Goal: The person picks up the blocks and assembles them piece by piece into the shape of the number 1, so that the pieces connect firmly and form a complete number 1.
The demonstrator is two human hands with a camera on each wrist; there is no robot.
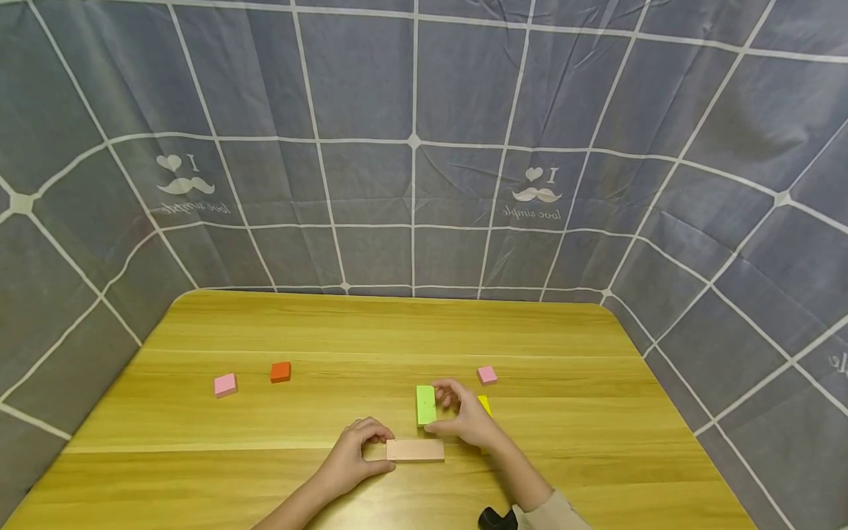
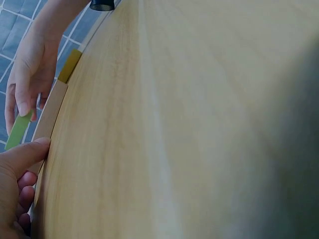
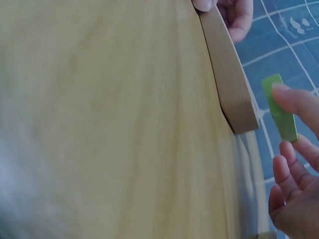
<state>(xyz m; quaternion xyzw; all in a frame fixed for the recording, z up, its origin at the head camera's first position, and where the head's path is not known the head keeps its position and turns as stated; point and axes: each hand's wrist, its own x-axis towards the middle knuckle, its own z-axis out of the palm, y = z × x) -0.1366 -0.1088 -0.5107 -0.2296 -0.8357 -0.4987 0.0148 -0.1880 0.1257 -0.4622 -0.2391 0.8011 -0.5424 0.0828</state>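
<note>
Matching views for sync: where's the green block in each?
Head: below and slightly right of centre, green block in the right hand.
Left wrist: left edge, below mid-height.
Right wrist: right side, near mid-height.
Shared landmark: plain wooden block.

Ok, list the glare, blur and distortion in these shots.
Head view: the backdrop's grid lines bow, suggesting wide-angle distortion, and pale glare washes the table near the bottom edge; left wrist: a dark shape at right is badly out of focus; right wrist: bright haze lower left, the wooden block sharper.
</note>
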